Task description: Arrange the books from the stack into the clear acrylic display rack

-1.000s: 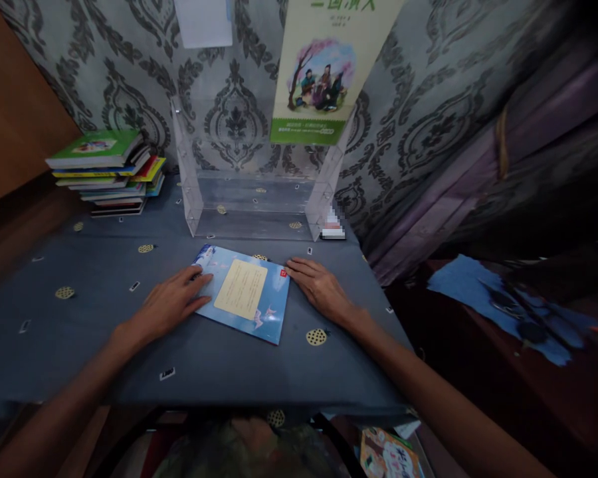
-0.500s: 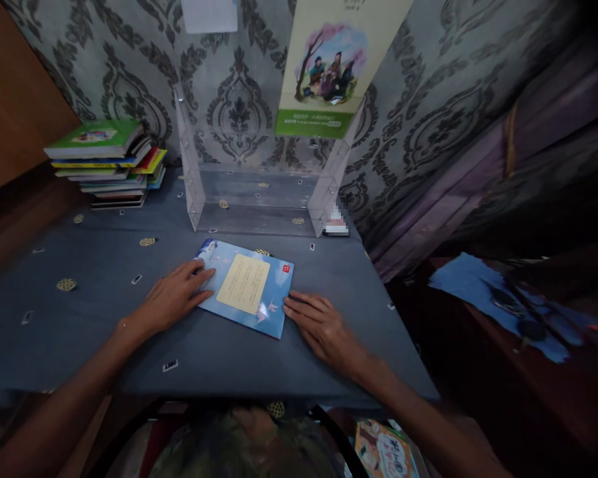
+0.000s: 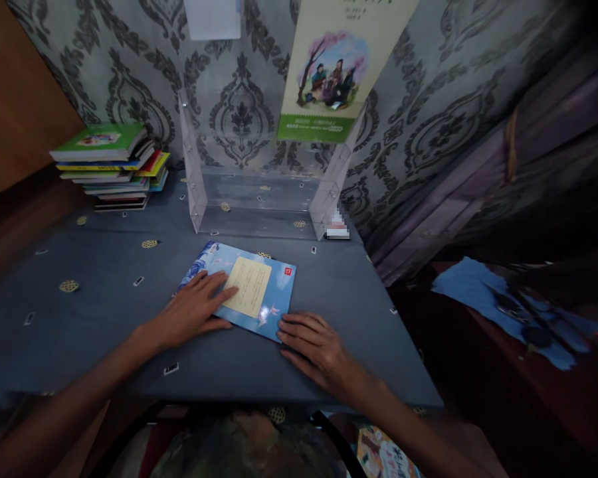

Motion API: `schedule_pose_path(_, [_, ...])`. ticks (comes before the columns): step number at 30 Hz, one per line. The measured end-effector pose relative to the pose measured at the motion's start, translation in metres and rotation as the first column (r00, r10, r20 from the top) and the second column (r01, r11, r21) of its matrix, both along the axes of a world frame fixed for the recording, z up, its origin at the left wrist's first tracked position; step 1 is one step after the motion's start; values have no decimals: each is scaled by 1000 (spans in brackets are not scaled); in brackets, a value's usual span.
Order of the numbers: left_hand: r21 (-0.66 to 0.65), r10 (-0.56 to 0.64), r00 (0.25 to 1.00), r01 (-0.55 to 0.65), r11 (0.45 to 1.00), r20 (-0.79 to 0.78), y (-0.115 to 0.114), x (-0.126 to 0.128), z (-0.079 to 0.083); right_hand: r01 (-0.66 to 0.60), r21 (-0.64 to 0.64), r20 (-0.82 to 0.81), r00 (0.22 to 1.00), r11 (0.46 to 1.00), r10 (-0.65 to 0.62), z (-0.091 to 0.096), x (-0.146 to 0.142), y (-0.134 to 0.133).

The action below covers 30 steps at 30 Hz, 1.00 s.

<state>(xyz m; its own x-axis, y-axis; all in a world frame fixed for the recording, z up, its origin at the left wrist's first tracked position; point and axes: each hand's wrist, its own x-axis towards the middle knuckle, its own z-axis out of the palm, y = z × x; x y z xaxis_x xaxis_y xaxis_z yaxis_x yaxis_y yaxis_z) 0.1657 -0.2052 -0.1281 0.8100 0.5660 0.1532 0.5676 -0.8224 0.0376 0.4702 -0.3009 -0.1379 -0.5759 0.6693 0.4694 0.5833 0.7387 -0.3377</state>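
Observation:
A thin blue book [image 3: 259, 282] with a cream panel on its cover lies flat on the grey table [image 3: 90, 318]. My left hand [image 3: 194, 309] rests flat on the book's left part, fingers stretched out over the cover. My right hand [image 3: 311, 345] lies flat on the table, its fingertips touching the book's near right corner. Neither hand grips anything.
A clear acrylic stand [image 3: 259, 192] is at the back of the table, with a green-and-cream book [image 3: 336, 66] upright at its right side. A stack of books [image 3: 112, 166] sits at the back left. Right of the table lie a purple curtain [image 3: 503, 166] and blue cloth [image 3: 483, 292].
My right hand slid from the book's far right corner down to its near right corner. My left hand moved further onto the cover, and the book shifted slightly.

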Motion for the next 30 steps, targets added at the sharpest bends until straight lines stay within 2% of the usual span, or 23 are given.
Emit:
schedule_pose_path(7, [115, -106, 994, 109, 987, -32, 4, 0, -10, -2, -61, -72, 997, 998, -2, 1, -1, 4])
schedule_pose_path(12, [210, -169, 986, 165, 964, 1, 6, 8, -1, 48, -132, -172, 983, 990, -70, 3, 7, 10])
schedule_pose_path(15, [90, -83, 994, 76, 993, 75, 4, 14, 13, 102, -190, -245, 958, 976, -147, 5, 15, 18])
schedule_pose_path(18, [-154, 85, 980, -57, 986, 178, -2, 17, 34, 220, -247, -284, 914, 944, -288, 4, 20, 29])
schedule_pose_path(20, [-311, 203, 939, -112, 944, 277, -6, 17, 50, 285, -277, -323, 872, 918, -368, 1, 21, 38])
schedule_pose_path(22, [-432, 297, 875, -115, 894, 382, -11, 17, 64, 291, -338, -407, 812, 895, -417, -2, 20, 48])
schedule_pose_path(25, [-595, 442, 738, -69, 801, 510, -16, 19, 81, 170, -501, -584, 658, 849, -476, 0, 13, 59])
schedule_pose_path(27, [-736, 597, 593, -11, 677, 540, -16, 23, 85, 44, -587, -655, 561, 808, -507, 8, 4, 65])
schedule_pose_path(30, [-868, 808, 316, 165, 469, 497, -13, 36, 77, -118, -635, -707, 486, 763, -514, 26, -11, 70])
